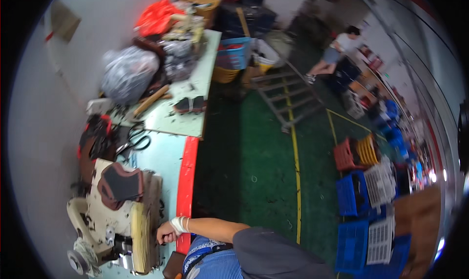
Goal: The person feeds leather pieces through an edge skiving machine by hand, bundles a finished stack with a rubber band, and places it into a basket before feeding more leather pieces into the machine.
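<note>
Hands [167, 232]: right curled by red table edge [187, 176]; both grips unclear; green floor [259, 176] beyond.

Dim green floor [266, 157], small white glare at right, soft blurry distance, fisheye curvature, black corners.

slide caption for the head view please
Right hand with white wristband beside a bulky cream machine topped with flat brown-and-grey pieces, at a pale green, red-edged table.
</note>
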Available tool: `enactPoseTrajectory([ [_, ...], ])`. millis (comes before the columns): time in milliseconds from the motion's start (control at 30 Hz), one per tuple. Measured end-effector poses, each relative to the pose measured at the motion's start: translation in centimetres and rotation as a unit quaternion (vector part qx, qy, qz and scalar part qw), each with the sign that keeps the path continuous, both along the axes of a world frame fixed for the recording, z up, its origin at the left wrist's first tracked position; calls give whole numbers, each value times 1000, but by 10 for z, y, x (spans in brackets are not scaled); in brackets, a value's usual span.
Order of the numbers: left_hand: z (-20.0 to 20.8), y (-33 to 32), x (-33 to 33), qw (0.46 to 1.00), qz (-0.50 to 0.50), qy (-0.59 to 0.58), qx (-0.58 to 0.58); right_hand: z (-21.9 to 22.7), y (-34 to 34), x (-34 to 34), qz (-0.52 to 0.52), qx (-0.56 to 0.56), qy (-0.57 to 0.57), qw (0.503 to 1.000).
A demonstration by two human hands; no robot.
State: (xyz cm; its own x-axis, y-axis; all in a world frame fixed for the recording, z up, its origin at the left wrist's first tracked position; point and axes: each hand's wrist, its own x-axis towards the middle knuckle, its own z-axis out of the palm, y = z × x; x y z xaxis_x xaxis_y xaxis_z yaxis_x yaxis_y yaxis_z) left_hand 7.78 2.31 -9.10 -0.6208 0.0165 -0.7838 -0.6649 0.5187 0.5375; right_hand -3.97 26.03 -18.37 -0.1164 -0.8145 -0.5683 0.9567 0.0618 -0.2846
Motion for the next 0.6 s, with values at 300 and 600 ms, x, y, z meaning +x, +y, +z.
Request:
enactPoseTrajectory([
  [300, -31, -70, -12, 993, -67, 86, 48, 37, -23, 22, 36, 466, 519, 716],
  [600, 21, -91, -10, 869, -260, 381, -179, 19, -4, 19, -119, 150, 22, 981],
])
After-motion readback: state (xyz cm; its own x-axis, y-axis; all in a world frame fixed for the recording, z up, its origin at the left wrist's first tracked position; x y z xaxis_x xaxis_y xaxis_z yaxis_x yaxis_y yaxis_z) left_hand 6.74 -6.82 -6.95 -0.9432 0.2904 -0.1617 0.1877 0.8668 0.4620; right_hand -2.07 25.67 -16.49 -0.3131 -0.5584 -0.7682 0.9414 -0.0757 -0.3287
